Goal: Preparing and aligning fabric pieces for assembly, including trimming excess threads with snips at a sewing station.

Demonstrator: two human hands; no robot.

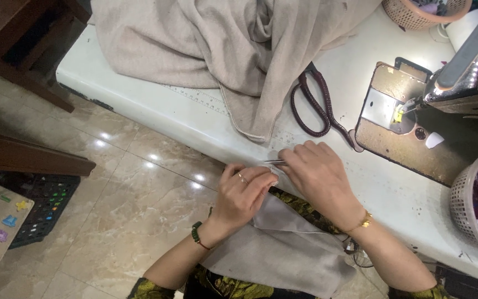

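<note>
Your left hand (243, 195) had its fingers (261, 178) curled narrow, pinching the edge of the grey cloth (280, 243) right at the front lip of the bench (156, 111). Your right hand (316, 171) met it from the other side, fingers bent and closed on a thin metal tool (275, 161), whose tip lay against the same cloth edge between your two hands; what kind of tool it was could not be told. The grey cloth hung from that edge down over your lap. You wore a ring and a green bead bracelet (196, 234) on the left, a gold bracelet (362, 222) on the right. Just beyond your right hand lay dark red-handled scissors (313, 105), with a beige garment (228, 44) heaped behind them and drooping toward your hands. The sewing machine (443, 88) stood to the right, its lamp lit over the plate, and a plastic basket (474, 205) of dark scraps sat near it.
</note>
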